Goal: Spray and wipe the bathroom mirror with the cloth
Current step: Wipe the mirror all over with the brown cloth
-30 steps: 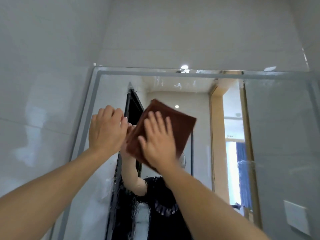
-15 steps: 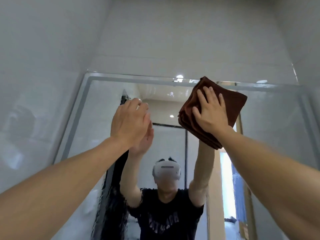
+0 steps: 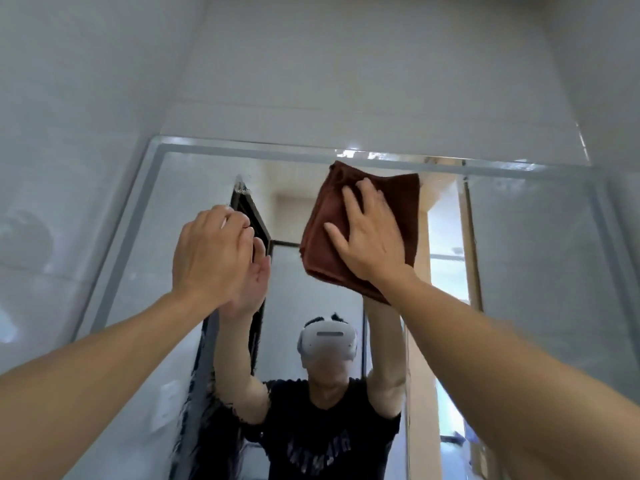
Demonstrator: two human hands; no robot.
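Observation:
The bathroom mirror (image 3: 536, 258) fills the lower part of the head view, and its grey top edge runs across the middle. A folded brown cloth (image 3: 320, 220) lies flat on the glass just under that top edge, right of centre. My right hand (image 3: 372, 237) presses on the cloth with straight, spread fingers. My left hand (image 3: 211, 252) is raised to the left of the cloth. Its fingertips touch the bare glass and it holds nothing.
White tiled wall (image 3: 346, 64) rises above the mirror and another wall (image 3: 59, 168) closes in on the left. Wet streaks (image 3: 194, 403) run down the lower left of the glass. The mirror reflects a person in a headset, a dark door frame and a lit doorway.
My right hand has slid the cloth up and to the right, from the middle of the glass to the mirror's top edge. My left hand has stayed against the glass on the left.

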